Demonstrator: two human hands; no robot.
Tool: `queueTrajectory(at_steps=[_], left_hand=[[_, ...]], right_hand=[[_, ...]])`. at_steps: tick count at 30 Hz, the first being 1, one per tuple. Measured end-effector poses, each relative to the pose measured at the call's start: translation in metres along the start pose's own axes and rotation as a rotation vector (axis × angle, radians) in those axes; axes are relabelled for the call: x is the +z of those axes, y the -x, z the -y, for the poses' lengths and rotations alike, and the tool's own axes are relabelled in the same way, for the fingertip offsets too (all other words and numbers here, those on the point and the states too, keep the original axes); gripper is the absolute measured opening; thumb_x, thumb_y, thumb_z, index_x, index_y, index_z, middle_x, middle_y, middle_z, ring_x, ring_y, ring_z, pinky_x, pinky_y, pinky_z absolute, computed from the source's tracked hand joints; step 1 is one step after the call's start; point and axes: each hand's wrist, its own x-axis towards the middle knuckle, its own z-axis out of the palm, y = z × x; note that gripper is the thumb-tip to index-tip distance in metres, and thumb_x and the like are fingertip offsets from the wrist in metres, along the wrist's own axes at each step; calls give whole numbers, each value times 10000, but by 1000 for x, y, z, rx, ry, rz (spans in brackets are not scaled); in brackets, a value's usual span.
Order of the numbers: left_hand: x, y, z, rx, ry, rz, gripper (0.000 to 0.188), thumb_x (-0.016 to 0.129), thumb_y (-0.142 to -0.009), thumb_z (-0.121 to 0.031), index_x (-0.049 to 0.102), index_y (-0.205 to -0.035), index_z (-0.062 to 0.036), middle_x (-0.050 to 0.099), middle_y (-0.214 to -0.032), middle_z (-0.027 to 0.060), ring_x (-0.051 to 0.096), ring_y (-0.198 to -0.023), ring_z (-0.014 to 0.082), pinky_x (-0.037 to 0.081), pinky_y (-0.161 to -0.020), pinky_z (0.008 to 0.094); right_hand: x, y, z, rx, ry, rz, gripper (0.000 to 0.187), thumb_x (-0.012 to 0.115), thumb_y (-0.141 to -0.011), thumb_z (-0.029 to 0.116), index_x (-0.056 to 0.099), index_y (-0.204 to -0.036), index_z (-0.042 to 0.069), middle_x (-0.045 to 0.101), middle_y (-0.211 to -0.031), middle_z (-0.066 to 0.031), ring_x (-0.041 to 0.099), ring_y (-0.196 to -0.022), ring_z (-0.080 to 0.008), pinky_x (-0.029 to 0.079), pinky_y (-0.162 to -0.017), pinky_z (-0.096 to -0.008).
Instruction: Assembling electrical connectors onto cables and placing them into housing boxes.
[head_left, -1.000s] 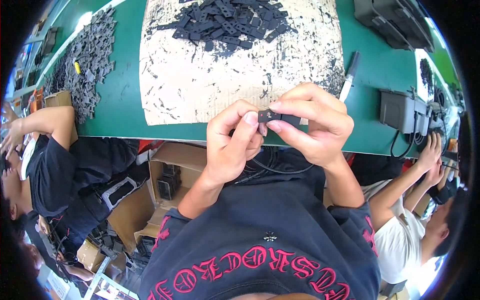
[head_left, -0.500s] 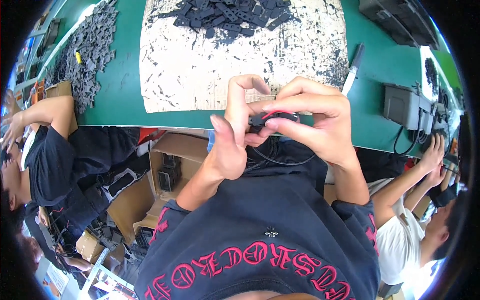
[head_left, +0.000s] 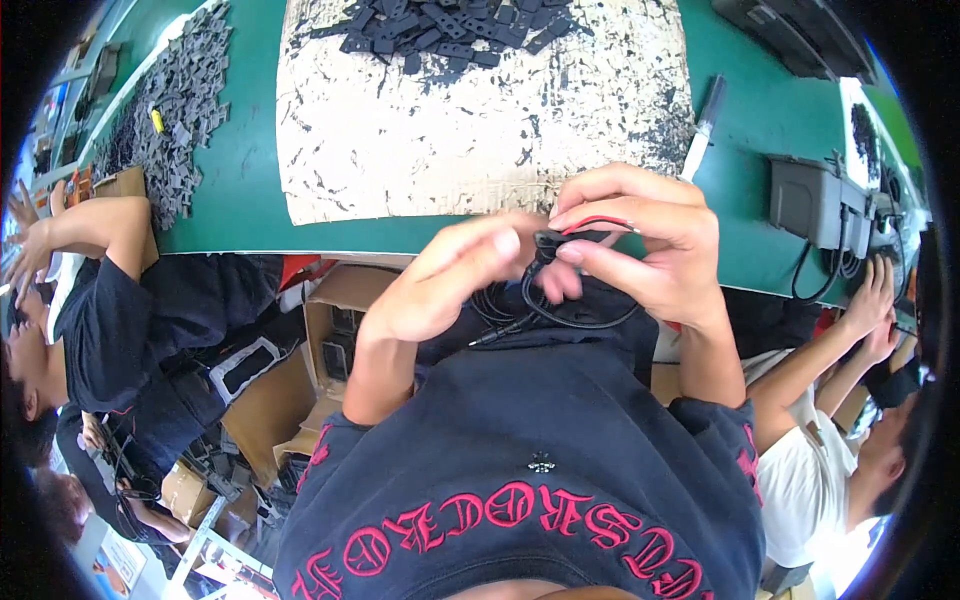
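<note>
My right hand (head_left: pixel 655 245) pinches a black cable end (head_left: pixel 548 240) between thumb and fingers, just over the table's near edge. Thin red and black wires (head_left: pixel 598 222) stick out of it toward the right, along the fingers. From the same piece a black cable (head_left: pixel 585 322) loops down in front of my shirt, with a thin plug (head_left: pixel 490 338) at lap height. Close by on the left is my left hand (head_left: pixel 440 275), smeared by motion, its thumb and fingers apart. Some of its fingers pass behind the cable end; whether they touch it cannot be made out.
Stained cardboard (head_left: pixel 400 150) covers the green table (head_left: pixel 240 170), bearing a heap of flat black parts (head_left: pixel 450 30). A knife-like tool (head_left: pixel 706 130) lies right of it. Grey parts (head_left: pixel 190 100) are piled far left. A grey box (head_left: pixel 815 200) stands right. People work on both sides.
My left hand has turned and lowered its raised fingers, its thumb now pointing right. In my right hand the cable end shows more, with its wires pointing right. The plug has come into view.
</note>
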Motion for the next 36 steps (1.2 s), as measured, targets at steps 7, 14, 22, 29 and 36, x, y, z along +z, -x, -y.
queueTrajectory(at_steps=[7, 14, 22, 29, 36], left_hand=[[18, -8, 0, 195, -65, -126, 192, 641, -892, 62, 650, -1073, 123, 726, -864, 184, 728, -743, 240, 593, -688, 298], [51, -9, 12, 687, -671, -554, 363, 797, -787, -2, 648, -1110, 65, 750, -888, 138, 736, -773, 160, 580, -673, 260], [53, -11, 6, 941, -1065, -368, 508, 819, -704, 38, 614, -1169, 33, 731, -1038, 124, 735, -725, 194, 576, -611, 282], [57, -6, 15, 970, -988, -394, 454, 840, -688, 28, 618, -1082, -13, 729, -894, 109, 719, -680, 216, 561, -593, 288], [58, -3, 6, 1001, -1102, -336, 427, 837, -686, 36, 628, -1050, -36, 718, -835, 102, 697, -647, 215, 536, -553, 295]], right_hand=[[-18, 13, 20, 48, -141, 15, 253, 725, -755, -78, 740, -1004, -37, 711, -947, -184, 684, -802, -226, 554, -695, -303], [-2, 33, 52, -52, 272, -222, 244, 736, -798, -41, 709, -1041, -37, 663, -938, -136, 662, -778, -225, 531, -657, -289], [1, 38, 61, -326, 603, -203, 361, 783, -698, -6, 716, -1053, 13, 662, -860, -90, 630, -664, -201, 520, -565, -279], [2, 41, 58, -471, 600, -282, 281, 810, -642, 16, 726, -910, 23, 680, -808, -86, 638, -637, -193, 512, -532, -278], [0, 41, 61, -435, 571, -239, 258, 806, -647, 21, 711, -886, 20, 680, -822, -88, 644, -640, -220, 525, -543, -299]])
